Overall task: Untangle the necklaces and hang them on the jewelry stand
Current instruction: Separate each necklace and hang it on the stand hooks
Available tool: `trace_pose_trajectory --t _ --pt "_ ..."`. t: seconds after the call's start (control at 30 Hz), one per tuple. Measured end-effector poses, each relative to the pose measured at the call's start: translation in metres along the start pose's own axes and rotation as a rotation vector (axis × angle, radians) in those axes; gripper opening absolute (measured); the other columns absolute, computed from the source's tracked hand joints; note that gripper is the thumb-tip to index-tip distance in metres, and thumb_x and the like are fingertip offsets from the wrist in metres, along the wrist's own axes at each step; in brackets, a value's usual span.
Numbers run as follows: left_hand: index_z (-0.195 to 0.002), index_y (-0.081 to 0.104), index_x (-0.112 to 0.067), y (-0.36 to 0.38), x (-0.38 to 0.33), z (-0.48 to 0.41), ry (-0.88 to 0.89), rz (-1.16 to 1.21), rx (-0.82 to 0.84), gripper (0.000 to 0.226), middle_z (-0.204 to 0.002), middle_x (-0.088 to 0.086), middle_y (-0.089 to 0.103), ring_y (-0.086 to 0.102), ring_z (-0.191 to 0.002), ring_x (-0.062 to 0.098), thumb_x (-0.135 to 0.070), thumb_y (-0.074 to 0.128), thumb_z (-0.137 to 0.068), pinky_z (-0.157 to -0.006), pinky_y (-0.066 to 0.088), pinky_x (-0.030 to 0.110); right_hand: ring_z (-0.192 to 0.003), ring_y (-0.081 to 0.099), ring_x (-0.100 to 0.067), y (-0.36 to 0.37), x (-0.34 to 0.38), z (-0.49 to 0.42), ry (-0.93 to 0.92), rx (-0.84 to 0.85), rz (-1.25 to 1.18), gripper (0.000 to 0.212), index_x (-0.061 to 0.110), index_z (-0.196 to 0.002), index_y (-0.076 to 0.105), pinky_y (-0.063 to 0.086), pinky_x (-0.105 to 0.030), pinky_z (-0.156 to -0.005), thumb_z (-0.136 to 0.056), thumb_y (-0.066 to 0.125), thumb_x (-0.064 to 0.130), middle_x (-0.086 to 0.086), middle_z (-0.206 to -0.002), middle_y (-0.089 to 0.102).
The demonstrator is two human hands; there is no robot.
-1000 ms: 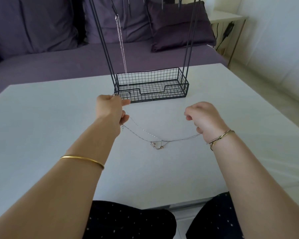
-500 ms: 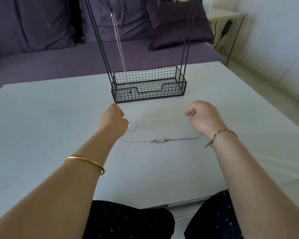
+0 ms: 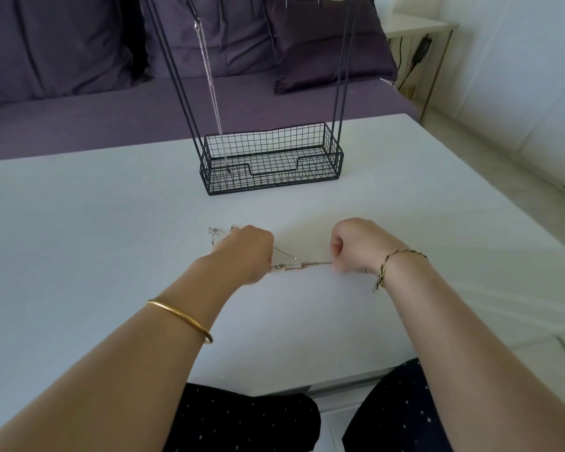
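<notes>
Mid-frame, left hand [image 3: 247, 252] and right hand [image 3: 353, 244] (both fisted) pinch the tangled necklaces [image 3: 294, 265] taut over the table [image 3: 79, 223]

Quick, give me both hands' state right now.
Left hand: closed, grip on the tangled chains.
Right hand: closed, grip on the same chains' other end.

Single head-worn wide-angle view, facing forward and down, close above the counter [image 3: 79, 239]; jewelry stand [image 3: 271, 158] at 12 o'clock.
</notes>
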State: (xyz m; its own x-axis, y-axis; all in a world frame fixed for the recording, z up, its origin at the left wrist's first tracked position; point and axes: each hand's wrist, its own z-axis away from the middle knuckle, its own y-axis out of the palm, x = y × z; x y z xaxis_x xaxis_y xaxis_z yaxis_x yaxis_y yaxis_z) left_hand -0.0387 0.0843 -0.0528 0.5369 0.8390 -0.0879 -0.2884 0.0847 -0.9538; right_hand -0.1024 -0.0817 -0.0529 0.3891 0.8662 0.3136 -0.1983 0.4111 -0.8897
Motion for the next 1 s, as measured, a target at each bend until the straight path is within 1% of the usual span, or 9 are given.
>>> trace_pose_trajectory --t 0.1,0.17,0.23,0.3,0.4,0.47,0.67,0.83,1.0 --pt "-0.108 0.055 -0.007 0.002 0.000 -0.001 -0.004 -0.015 0.009 0.019 -0.113 0.010 0.053 0.051 -0.103 0.030 -0.012 0.044 -0.093 -0.086 0.048 0.042 -0.088 0.065 -0.027 0.002 -0.001 -0.005 0.019 0.003 0.027 0.018 0.006 -0.091 0.067 0.049 -0.027 -0.069 -0.079 0.054 0.002 -0.008 -0.094 0.067" --pt "-0.103 0.049 -0.005 -0.001 0.003 -0.002 -0.044 0.071 -0.032 0.015 -0.108 0.012 0.054 0.050 -0.096 0.029 -0.010 0.040 -0.092 -0.079 0.046 0.040 -0.080 0.064 -0.027 0.001 0.000 -0.006 0.036 0.024 0.049 0.017 0.007 -0.087 0.066 0.046 -0.025 -0.065 -0.079 0.051 0.004 -0.006 -0.081 0.064" --pt "-0.099 0.047 -0.004 -0.008 0.005 -0.002 -0.097 0.252 -0.096 0.012 -0.100 0.013 0.057 0.052 -0.087 0.029 -0.010 0.040 -0.091 -0.072 0.044 0.038 -0.071 0.057 -0.026 0.000 0.002 -0.005 0.043 0.027 0.085 0.009 0.010 -0.072 0.058 0.041 -0.022 -0.061 -0.079 0.053 0.008 -0.002 -0.066 0.054" --pt "-0.094 0.047 -0.003 -0.015 0.005 0.000 -0.129 0.467 -0.157 0.009 -0.094 0.014 0.063 0.059 -0.082 0.032 -0.009 0.042 -0.090 -0.071 0.049 0.040 -0.060 0.049 -0.023 -0.001 0.004 -0.004 0.051 0.036 0.104 0.023 0.013 -0.058 0.044 0.033 -0.020 -0.054 -0.079 0.054 0.010 -0.002 -0.057 0.044" --pt "-0.081 0.049 0.001 -0.024 0.007 0.001 -0.191 0.779 -0.250 0.012 -0.083 0.016 0.068 0.069 -0.073 0.029 -0.002 0.041 -0.089 -0.072 0.056 0.042 -0.048 0.035 -0.019 -0.002 0.005 -0.003 0.054 0.049 0.121 0.033 0.013 -0.053 0.034 0.026 -0.020 -0.049 -0.079 0.054 0.010 -0.002 -0.052 0.036" --pt "-0.090 0.049 0.004 -0.026 0.010 -0.001 -0.273 0.893 -0.311 0.011 -0.076 0.015 0.063 0.065 -0.059 0.022 -0.002 0.040 -0.091 -0.065 0.057 0.039 -0.048 0.034 -0.019 -0.003 0.005 -0.003 0.056 0.053 0.131 0.033 0.013 -0.054 0.034 0.025 -0.021 -0.048 -0.079 0.054 0.011 -0.002 -0.053 0.035" --pt "-0.095 0.034 -0.006 -0.032 0.019 0.001 -0.410 0.812 -0.510 0.006 -0.077 0.007 0.046 0.042 -0.057 0.020 -0.009 0.037 -0.092 -0.048 0.030 0.027 -0.050 0.035 -0.019 -0.004 0.006 -0.001 0.066 0.044 0.126 0.033 0.014 -0.055 0.034 0.026 -0.021 -0.049 -0.080 0.055 0.013 -0.002 -0.055 0.035" --pt "-0.099 0.033 -0.006 -0.038 0.024 0.006 -0.466 0.717 -0.634 0.007 -0.070 0.002 0.037 0.036 -0.064 0.025 -0.011 0.035 -0.094 -0.063 0.036 0.035 -0.049 0.035 -0.018 -0.005 0.007 0.003 0.080 0.035 0.127 0.032 0.014 -0.056 0.034 0.027 -0.020 -0.050 -0.080 0.056 0.012 -0.001 -0.056 0.036" --pt "-0.099 0.033 -0.008 -0.044 0.031 0.010 -0.473 0.699 -0.753 0.008 -0.071 0.003 0.039 0.044 -0.078 0.030 -0.012 0.034 -0.092 -0.062 0.038 0.038 -0.050 0.037 -0.018 -0.005 0.009 0.004 0.107 0.022 0.127 0.028 0.014 -0.058 0.036 0.028 -0.018 -0.051 -0.078 0.055 0.010 -0.001 -0.057 0.039"
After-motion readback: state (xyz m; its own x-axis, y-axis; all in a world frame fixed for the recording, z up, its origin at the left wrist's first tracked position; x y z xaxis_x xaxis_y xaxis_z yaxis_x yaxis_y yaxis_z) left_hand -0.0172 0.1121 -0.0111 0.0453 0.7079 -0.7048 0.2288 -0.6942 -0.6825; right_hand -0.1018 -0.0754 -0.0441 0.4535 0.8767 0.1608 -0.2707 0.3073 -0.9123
